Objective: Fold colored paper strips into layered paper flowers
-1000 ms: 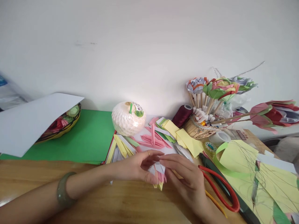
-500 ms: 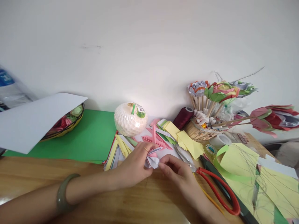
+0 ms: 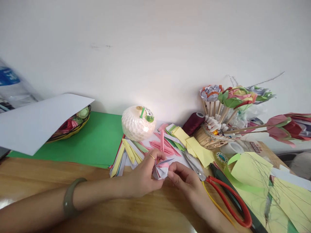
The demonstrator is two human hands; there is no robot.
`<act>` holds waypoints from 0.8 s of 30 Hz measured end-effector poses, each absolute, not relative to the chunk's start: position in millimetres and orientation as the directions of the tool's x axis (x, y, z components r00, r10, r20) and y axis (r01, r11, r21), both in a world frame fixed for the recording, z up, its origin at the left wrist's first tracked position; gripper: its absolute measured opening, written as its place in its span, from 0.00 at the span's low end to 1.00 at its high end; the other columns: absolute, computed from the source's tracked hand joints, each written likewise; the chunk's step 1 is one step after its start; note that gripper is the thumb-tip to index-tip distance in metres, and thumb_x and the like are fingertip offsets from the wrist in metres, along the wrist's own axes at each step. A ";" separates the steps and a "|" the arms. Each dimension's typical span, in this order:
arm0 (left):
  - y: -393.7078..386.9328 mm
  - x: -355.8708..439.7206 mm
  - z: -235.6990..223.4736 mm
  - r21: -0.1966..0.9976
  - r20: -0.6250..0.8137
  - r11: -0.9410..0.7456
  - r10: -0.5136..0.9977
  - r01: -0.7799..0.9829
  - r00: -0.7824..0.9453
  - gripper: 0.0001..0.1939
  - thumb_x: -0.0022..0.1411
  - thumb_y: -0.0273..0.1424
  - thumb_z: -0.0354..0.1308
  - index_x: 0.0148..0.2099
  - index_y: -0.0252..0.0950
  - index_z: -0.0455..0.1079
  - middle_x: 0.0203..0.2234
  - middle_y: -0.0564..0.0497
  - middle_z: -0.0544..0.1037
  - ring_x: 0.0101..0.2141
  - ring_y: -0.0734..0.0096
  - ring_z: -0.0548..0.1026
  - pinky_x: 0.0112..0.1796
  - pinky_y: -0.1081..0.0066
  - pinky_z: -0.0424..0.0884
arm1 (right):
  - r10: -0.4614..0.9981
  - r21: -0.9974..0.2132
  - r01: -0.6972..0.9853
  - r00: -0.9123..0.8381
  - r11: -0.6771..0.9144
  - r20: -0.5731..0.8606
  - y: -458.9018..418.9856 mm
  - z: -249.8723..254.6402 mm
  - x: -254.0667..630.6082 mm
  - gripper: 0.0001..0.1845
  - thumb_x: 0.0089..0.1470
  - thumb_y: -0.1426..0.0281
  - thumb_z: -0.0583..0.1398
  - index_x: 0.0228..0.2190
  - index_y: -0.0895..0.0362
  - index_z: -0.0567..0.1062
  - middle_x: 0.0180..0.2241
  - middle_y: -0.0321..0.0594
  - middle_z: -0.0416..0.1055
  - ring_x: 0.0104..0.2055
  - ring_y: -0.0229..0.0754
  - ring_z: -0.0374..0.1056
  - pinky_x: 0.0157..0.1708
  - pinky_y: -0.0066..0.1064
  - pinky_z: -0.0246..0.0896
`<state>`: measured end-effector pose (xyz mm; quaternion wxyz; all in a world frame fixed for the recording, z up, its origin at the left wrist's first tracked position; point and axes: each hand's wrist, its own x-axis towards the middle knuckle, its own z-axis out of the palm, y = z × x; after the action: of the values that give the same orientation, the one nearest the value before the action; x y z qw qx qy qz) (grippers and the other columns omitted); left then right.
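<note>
A small folded paper flower (image 3: 160, 171), pale lilac outside with pink inside, is held above the wooden table. My left hand (image 3: 147, 173) grips it from the left, fingers curled over its far side and thumb below. My right hand (image 3: 183, 179) pinches the edge of one lilac petal between thumb and forefinger. Just behind the hands are folded pink paper strips (image 3: 165, 149), and yellow folded strips (image 3: 130, 152) fan out behind my left hand. Red-handled scissors (image 3: 223, 191) lie beside my right hand, blades pointing away from me.
A wrapped coconut (image 3: 138, 124) stands against the wall. Paper flowers (image 3: 235, 97) on sticks rise from a basket (image 3: 209, 137) at the right, near a maroon thread spool (image 3: 193, 123). Yellow sheets (image 3: 252, 168) with thin wires lie right. White paper (image 3: 46, 116) covers a flower basket on green card (image 3: 102, 139).
The paper flower has been turned, so its lilac petals now face up and its yellow tips are out of sight. My right hand has shifted to pinch a petal edge.
</note>
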<state>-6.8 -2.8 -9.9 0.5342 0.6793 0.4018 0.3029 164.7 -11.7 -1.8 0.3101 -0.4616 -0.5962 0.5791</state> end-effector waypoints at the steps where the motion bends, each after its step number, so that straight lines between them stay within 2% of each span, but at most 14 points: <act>1: -3.1 -6.8 -9.5 0.972 -0.014 -0.105 0.870 0.212 0.493 0.19 0.51 0.23 0.53 0.45 0.37 0.53 0.40 0.47 0.61 0.43 0.62 0.63 0.41 0.64 0.62 | 0.910 -0.977 0.193 -0.380 -0.095 -0.164 -12.3 -1.6 164.1 0.17 0.54 0.57 0.56 0.24 0.57 0.64 0.22 0.30 0.53 0.25 0.34 0.49 0.24 0.26 0.45; 5: -2.7 -7.5 -8.7 0.988 -0.040 -0.038 0.870 0.148 0.492 0.19 0.52 0.22 0.53 0.45 0.39 0.53 0.37 0.51 0.61 0.38 0.68 0.63 0.37 0.67 0.61 | 0.916 -0.977 0.198 -0.371 -0.082 -0.152 -12.7 -3.2 161.7 0.17 0.54 0.56 0.55 0.24 0.57 0.64 0.22 0.31 0.56 0.25 0.35 0.51 0.25 0.26 0.47; 8: 0.4 -8.9 -8.8 0.994 -0.078 0.107 0.843 -0.025 0.532 0.25 0.53 0.22 0.54 0.50 0.44 0.49 0.35 0.54 0.61 0.32 0.74 0.62 0.33 0.71 0.61 | 0.939 -0.973 0.207 -0.300 -0.106 -0.166 -10.5 -7.7 164.5 0.16 0.53 0.58 0.57 0.24 0.57 0.66 0.23 0.32 0.59 0.26 0.35 0.53 0.25 0.26 0.48; 10: 3.7 -9.2 -8.6 0.967 -0.077 0.200 0.818 -0.157 0.570 0.28 0.51 0.22 0.57 0.49 0.45 0.49 0.37 0.55 0.62 0.31 0.76 0.63 0.32 0.73 0.61 | 0.973 -0.982 0.160 -0.193 -0.096 -0.127 -8.4 -10.2 169.1 0.14 0.53 0.59 0.58 0.25 0.56 0.67 0.23 0.32 0.60 0.26 0.36 0.55 0.25 0.26 0.50; 13: 8.5 -8.3 -7.8 0.901 -0.159 0.369 0.770 -0.228 0.618 0.27 0.44 0.21 0.62 0.43 0.40 0.54 0.36 0.55 0.66 0.32 0.76 0.65 0.32 0.73 0.62 | 0.998 -0.993 0.117 -0.062 0.018 0.010 -6.3 -9.5 175.8 0.09 0.53 0.62 0.58 0.34 0.53 0.71 0.29 0.34 0.63 0.32 0.38 0.59 0.30 0.26 0.54; 16: 10.4 -7.7 -6.0 0.792 -0.274 0.558 0.686 -0.246 0.674 0.27 0.39 0.22 0.65 0.42 0.36 0.60 0.32 0.54 0.70 0.32 0.73 0.70 0.34 0.70 0.64 | 0.990 -0.993 0.100 -0.131 0.070 0.056 -5.9 -4.1 177.7 0.13 0.52 0.62 0.59 0.41 0.51 0.73 0.35 0.36 0.66 0.39 0.41 0.62 0.37 0.28 0.58; 19: 11.1 -9.5 -4.7 0.728 -0.281 0.639 0.608 -0.247 0.743 0.24 0.41 0.21 0.64 0.43 0.35 0.65 0.32 0.52 0.73 0.33 0.71 0.73 0.37 0.68 0.65 | 0.981 -0.998 0.069 -0.196 0.009 -0.005 -5.4 0.5 175.8 0.14 0.50 0.60 0.60 0.37 0.53 0.75 0.34 0.38 0.68 0.36 0.41 0.64 0.34 0.29 0.61; 22: 13.0 -11.5 -4.4 0.707 -0.309 0.678 0.554 -0.203 0.773 0.23 0.39 0.19 0.63 0.42 0.36 0.69 0.33 0.53 0.75 0.34 0.73 0.73 0.38 0.70 0.64 | 0.982 -0.995 0.078 -0.176 -0.061 -0.074 -4.4 1.9 174.4 0.14 0.47 0.58 0.62 0.29 0.56 0.74 0.27 0.36 0.68 0.28 0.38 0.64 0.28 0.28 0.60; 24: 14.5 -11.1 -4.3 0.695 -0.321 0.694 0.535 -0.189 0.782 0.22 0.38 0.21 0.63 0.40 0.35 0.71 0.32 0.52 0.75 0.36 0.71 0.72 0.40 0.69 0.64 | 0.984 -0.992 0.110 -0.155 -0.068 -0.085 -4.1 1.4 174.0 0.14 0.45 0.58 0.63 0.26 0.57 0.73 0.24 0.35 0.67 0.25 0.37 0.63 0.25 0.27 0.59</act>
<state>-11.1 14.5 -4.3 0.8830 0.3334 0.2593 0.2048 174.0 -4.1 1.4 0.4120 -0.5027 -0.5441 0.5305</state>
